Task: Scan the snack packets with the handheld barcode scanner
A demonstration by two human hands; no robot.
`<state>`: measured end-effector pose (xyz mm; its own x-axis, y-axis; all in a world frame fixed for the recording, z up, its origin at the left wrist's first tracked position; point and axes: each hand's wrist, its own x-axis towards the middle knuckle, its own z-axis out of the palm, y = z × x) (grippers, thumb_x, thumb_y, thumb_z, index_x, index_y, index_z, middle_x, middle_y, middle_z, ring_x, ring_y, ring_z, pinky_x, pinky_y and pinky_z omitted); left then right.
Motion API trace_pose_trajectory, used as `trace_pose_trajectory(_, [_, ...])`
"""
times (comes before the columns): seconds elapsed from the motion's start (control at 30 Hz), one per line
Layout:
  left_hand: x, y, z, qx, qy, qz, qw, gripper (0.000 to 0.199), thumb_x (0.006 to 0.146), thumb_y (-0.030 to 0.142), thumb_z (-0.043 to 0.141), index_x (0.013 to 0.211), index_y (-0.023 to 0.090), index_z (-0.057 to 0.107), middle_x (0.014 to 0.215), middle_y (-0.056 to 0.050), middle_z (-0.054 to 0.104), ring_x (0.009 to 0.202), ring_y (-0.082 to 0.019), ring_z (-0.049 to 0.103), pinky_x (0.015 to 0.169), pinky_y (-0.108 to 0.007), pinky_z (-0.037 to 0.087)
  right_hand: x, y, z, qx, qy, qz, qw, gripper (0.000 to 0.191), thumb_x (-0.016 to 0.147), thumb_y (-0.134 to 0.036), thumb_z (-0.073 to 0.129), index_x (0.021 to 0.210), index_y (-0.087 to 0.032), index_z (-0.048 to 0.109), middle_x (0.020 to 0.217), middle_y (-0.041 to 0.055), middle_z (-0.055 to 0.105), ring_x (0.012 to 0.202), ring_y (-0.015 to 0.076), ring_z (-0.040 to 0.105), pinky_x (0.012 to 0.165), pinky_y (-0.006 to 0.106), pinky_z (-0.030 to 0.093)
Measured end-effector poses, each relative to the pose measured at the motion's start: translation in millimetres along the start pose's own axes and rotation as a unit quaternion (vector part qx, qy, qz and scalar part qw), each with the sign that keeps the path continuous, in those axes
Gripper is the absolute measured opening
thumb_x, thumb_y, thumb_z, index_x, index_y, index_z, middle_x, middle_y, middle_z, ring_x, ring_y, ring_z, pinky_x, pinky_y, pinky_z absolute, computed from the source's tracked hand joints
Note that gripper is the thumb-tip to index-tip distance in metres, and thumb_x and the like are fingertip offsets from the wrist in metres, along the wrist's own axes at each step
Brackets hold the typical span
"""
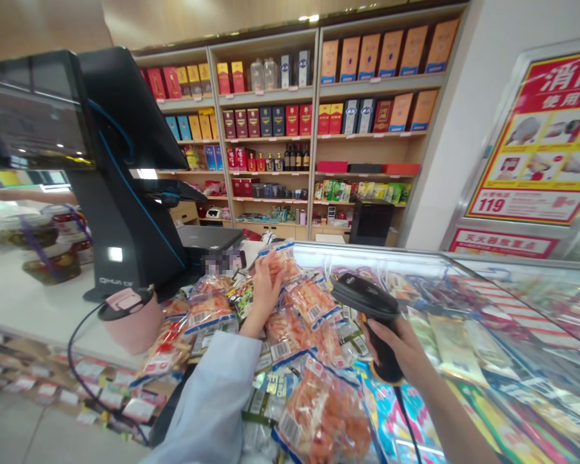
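In my right hand point(400, 345) is a black barcode scanner point(367, 298), gripped by its handle, with its head over the right side of a heap of snack packets and its cable hanging down. My left hand point(267, 283) reaches to the back of the heap, its fingers bent around the left side of a clear packet of orange-coloured snacks point(286, 258). Similar blue-edged packets lie below it, among them one near packet point(323, 412) and one middle packet point(312, 299). Some green packets point(270, 390) show between them.
At the left stands a black checkout terminal point(130, 174), with a pink cup point(131, 319) before it and lidded jars point(53, 251) further left. A glass-topped case point(488, 322) of packaged goods extends right. Shelves point(265, 96) of boxes and bottles line the back.
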<state>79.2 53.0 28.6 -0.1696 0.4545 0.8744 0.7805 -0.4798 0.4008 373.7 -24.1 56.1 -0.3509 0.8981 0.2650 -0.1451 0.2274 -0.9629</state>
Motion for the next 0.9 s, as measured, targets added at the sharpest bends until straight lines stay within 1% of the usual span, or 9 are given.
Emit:
trace_pose_trajectory(0.2, [-0.2,0.5,0.7,-0.003,0.005,0.013,1.000,0.048,0.093,0.031,0.049,0.139,0.023,0.036,0.130,-0.012,0.045,0.126,-0.023,0.044,0.107,-0.044,0.038,1.4,1.7,0.0,0.015,-0.001,-0.004,1.000,0.037,0.081,-0.051,0.065,0.073,-0.015,0.058,0.053,-0.0008,0.052,0.038,0.0080,0.043,0.037,0.023,0.033])
trace_pose_trajectory(0.4, [-0.2,0.1,0.4,-0.008,0.000,0.017,1.000,0.050,0.093,0.032,0.050,0.140,0.023,0.035,0.130,-0.013,0.044,0.125,-0.022,0.045,0.106,-0.042,0.039,1.7,1.3,-0.4,0.015,0.001,-0.001,1.000,0.039,0.080,-0.052,0.066,0.070,-0.015,0.058,0.053,-0.0002,0.053,0.038,0.0080,0.044,0.038,0.022,0.034])
trace_pose_trajectory(0.57, [0.4,1.4,-1.2,-0.016,-0.009,0.007,1.000,0.050,0.093,0.032,0.050,0.140,0.024,0.035,0.130,-0.012,0.043,0.126,-0.022,0.045,0.107,-0.043,0.039,2.1,3.8,-2.0,0.028,0.002,-0.001,1.000,0.040,0.080,-0.052,0.066,0.068,-0.015,0.058,0.052,-0.0001,0.053,0.038,0.0085,0.044,0.038,0.022,0.035])
trace_pose_trajectory(0.77, [-1.0,3.6,-0.7,-0.013,-0.010,-0.001,1.000,0.048,0.093,0.032,0.049,0.138,0.023,0.036,0.130,-0.013,0.043,0.124,-0.022,0.046,0.104,-0.042,0.041,3.2,5.7,-2.5,0.043,0.010,-0.001,0.999,0.036,0.082,-0.049,0.065,0.070,-0.016,0.057,0.053,-0.0007,0.052,0.039,0.0093,0.045,0.037,0.022,0.035])
trace_pose_trajectory(0.9, [1.0,3.8,-1.8,-0.016,-0.008,-0.009,1.000,0.049,0.093,0.032,0.048,0.139,0.022,0.036,0.132,-0.013,0.042,0.124,-0.023,0.046,0.104,-0.043,0.040,5.2,4.4,-2.1,0.059,0.022,0.001,0.998,0.034,0.081,-0.048,0.066,0.073,-0.017,0.056,0.057,-0.0003,0.055,0.039,0.0094,0.045,0.036,0.022,0.036])
